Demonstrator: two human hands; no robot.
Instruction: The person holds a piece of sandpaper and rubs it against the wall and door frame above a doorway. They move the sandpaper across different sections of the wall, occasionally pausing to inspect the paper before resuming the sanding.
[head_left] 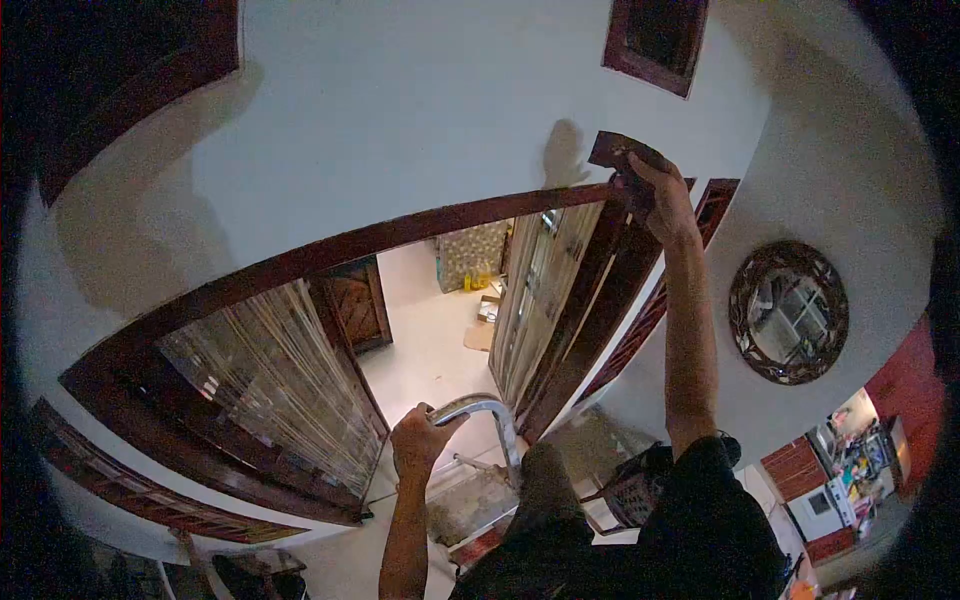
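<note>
My left hand [424, 436] is wrapped around the curved metal rail of a ladder [487, 404] at the lower middle of the head view. High on the right, my right hand [660, 200] is closed on a dark brown flat piece [612, 149], thumb over its face. What the piece is made of I cannot tell. It overlaps the wall right above the corner of the dark wooden door frame [440, 222]. The other fingers are partly hidden behind the piece. My knee shows beside the ladder rail.
Sheer curtains [270, 375] hang at both sides of the doorway, with a lit room and pale floor [430, 370] beyond. A round ornate mirror [789, 312] hangs on the right wall. A dark-framed opening [655, 42] sits higher up. Cluttered shelves [855, 465] stand lower right.
</note>
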